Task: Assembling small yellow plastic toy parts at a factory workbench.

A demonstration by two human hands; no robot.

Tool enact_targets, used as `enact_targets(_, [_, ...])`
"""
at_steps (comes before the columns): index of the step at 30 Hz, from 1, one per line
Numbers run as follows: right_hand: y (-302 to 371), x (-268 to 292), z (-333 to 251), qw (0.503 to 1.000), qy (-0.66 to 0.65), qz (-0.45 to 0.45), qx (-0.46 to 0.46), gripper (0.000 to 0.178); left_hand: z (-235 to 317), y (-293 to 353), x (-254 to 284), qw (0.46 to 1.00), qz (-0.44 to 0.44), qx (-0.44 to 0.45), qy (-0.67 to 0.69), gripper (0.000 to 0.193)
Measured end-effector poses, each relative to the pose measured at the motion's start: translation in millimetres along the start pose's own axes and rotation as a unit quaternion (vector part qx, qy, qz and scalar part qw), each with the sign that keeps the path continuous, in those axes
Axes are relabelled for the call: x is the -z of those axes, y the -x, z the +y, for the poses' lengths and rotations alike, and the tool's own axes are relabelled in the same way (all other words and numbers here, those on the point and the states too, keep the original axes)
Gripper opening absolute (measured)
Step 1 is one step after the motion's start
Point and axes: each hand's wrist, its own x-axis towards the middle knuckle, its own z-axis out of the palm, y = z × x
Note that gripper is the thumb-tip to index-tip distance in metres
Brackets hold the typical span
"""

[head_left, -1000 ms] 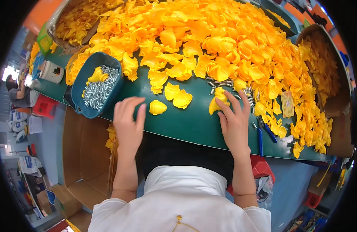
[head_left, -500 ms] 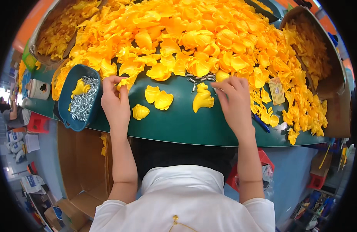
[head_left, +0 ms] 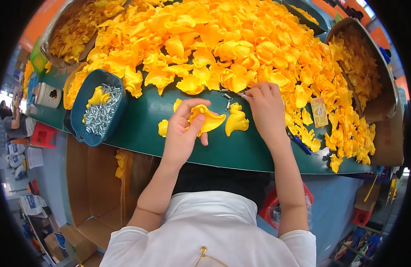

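Note:
My left hand (head_left: 181, 133) is closed on a thin, curved yellow plastic shell (head_left: 210, 120), pinched between thumb and fingers above the green table. My right hand (head_left: 267, 111) reaches to the near edge of the big heap, its fingertips drawn together beside several small metal pins (head_left: 227, 101). Whether a pin is between them is too small to tell. Between the hands lies a curved, beak-like yellow piece (head_left: 236, 120). A small rounded yellow piece (head_left: 162, 128) rests just left of my left hand, and another shell (head_left: 177, 104) is partly hidden behind it.
A large heap of yellow plastic shells (head_left: 241, 49) covers the far table. A blue bin (head_left: 118, 115) of metal pins stands at left. Cardboard boxes (head_left: 388, 102) of yellow parts flank the heap. A printed card (head_left: 319, 112) and a blue pen (head_left: 300, 143) lie at right.
My left hand has moved right and toward me from the heap's edge and now holds a yellow shell. My right hand has shifted slightly up to the metal pins.

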Motion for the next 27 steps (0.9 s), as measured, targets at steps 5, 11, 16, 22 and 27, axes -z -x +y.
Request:
enact_targets(5, [12.1, 44.7, -24.2, 0.921, -0.327, -0.070, -0.199, 0.011, -4.6, 6.7, -5.8, 0.999, -0.006, -0.002, -0.045, 0.018])
enact_targets(11, [21.9, 53.2, -42.0, 0.735, -0.626, -0.112, -0.235, 0.013, 1.8, 8.1, -16.6, 0.991, -0.042, 0.033, -0.120, 0.019])
enact_targets(16, [23.7, 49.8, -40.0, 0.769, -0.576, -0.144, -0.235, 0.008, 1.5, 8.9, -19.5, 0.983, -0.050, 0.045, -0.168, 0.016])
enact_targets(22, [23.3, 49.6, -36.6, 0.780, -0.557, -0.177, -0.223, 0.007, 1.0, 9.7, -18.4, 0.982, -0.049, 0.041, -0.176, 0.015])
enact_targets(27, [24.7, 45.9, -36.6, 0.777, -0.566, -0.156, -0.227, 0.009, 5.0, 10.6, -18.3, 0.975, -0.061, 0.034, -0.210, 0.014])
